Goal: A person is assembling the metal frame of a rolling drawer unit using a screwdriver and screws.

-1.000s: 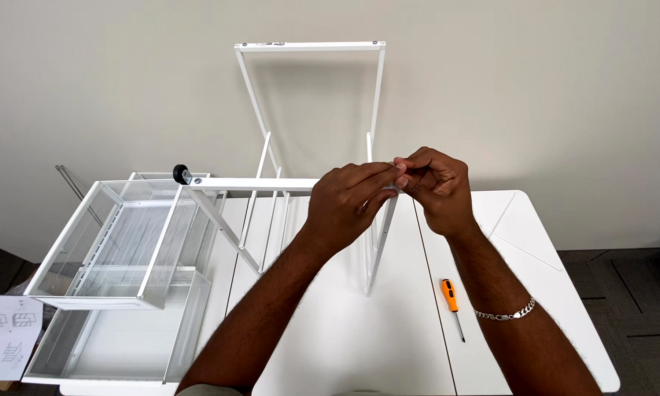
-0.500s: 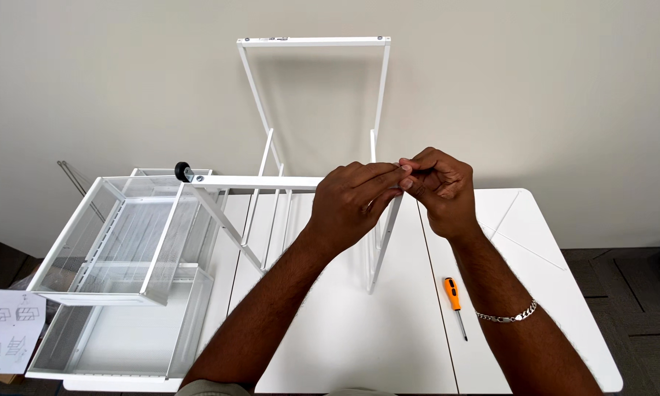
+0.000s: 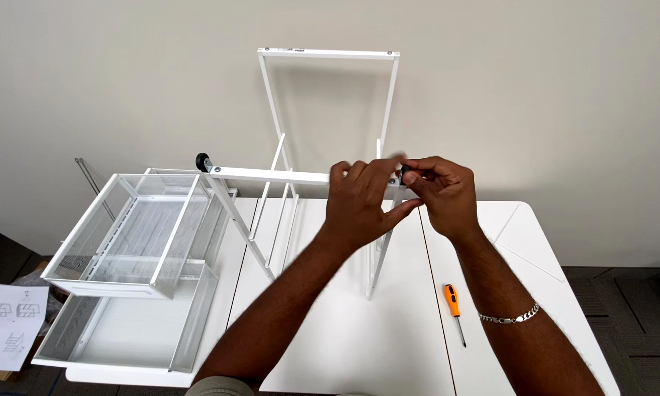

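A white metal frame [image 3: 271,176] lies on its side on the white table [image 3: 344,345], its tall end [image 3: 328,54] standing up against the wall. A black caster wheel [image 3: 203,161] sits at the left end of its top bar. Both my hands meet at the bar's right end. My left hand [image 3: 360,204] wraps around the bar end with the thumb stretched out. My right hand [image 3: 441,192] pinches a small black part [image 3: 404,174], seemingly a second caster, against that end. The joint itself is mostly hidden by my fingers.
Two white mesh drawers [image 3: 135,235] are stacked at the table's left side, the lower drawer [image 3: 117,337] jutting forward. An orange-handled screwdriver [image 3: 453,306] lies on the table right of the frame. An instruction sheet [image 3: 7,334] rests on the floor at far left.
Both hands stay at the bar's right end on the small black part. My left fingers have straightened slightly. The frame has not moved.
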